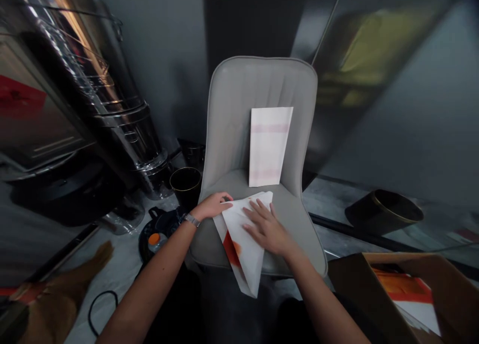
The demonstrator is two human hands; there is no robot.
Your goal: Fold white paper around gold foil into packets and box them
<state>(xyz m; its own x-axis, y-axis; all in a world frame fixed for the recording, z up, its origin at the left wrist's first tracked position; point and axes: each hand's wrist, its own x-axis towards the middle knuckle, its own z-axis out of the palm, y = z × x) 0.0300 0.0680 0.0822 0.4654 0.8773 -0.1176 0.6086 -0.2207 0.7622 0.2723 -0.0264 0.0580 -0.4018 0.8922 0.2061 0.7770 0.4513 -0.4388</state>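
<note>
Both hands, left (214, 204) and right (266, 228), press flat on the white paper bag (243, 244).

Chair (228, 134): grey, padded, with a ribbed back. On its seat lies a white paper bag (243, 244) with a red-orange print, its lower corner hanging over the front edge. A second white paper bag (268, 145), faintly pink-banded, stands upright on the seat, leaning against the chair back.
</note>
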